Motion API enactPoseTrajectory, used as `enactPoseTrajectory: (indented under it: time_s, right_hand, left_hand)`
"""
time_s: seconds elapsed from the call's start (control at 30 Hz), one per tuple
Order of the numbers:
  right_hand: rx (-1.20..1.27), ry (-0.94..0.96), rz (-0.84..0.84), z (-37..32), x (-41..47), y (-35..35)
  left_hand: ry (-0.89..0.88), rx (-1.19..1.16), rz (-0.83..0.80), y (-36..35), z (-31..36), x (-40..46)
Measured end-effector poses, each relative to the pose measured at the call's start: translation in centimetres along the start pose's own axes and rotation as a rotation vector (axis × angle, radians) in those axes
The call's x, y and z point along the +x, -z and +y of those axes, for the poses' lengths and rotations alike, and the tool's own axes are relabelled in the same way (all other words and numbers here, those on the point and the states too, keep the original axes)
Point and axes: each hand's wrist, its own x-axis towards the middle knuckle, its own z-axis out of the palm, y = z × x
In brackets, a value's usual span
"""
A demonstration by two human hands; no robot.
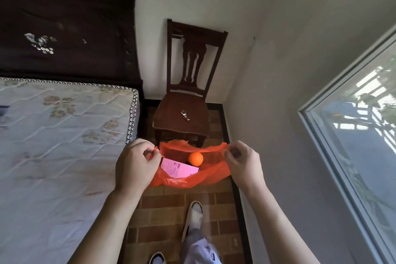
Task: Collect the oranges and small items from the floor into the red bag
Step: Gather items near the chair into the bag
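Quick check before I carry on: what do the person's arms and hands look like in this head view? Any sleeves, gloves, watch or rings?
Both forearms are bare up to the frame edge, with no sleeve showing. The left hand and right hand wear no gloves, and no ring, watch or band shows on either wrist. Lower down, light grey trousers and white shoes with dark trim are visible.

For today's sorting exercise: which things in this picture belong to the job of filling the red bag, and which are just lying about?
Part of the job:
red bag, held open by the left hand and right hand
orange inside it
pink paper inside it

Just lying about:
wristwatch on the chair
bed
window
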Motion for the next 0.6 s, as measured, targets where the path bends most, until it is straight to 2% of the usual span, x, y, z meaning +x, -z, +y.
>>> enactPoseTrajectory:
  time_s: [0.27,0.6]
  right_hand:
    - [-0.016,-0.015,-0.106,2.1,8.6,-3.1]
    - [-0.153,-0.064,-0.279,8.7,21.6,-8.2]
  left_hand:
    - [0.068,0.038,-0.034,-4.6,-1.3,6.7]
    - [0.226,0.106,-0.064,-14.7,-5.1,14.3]
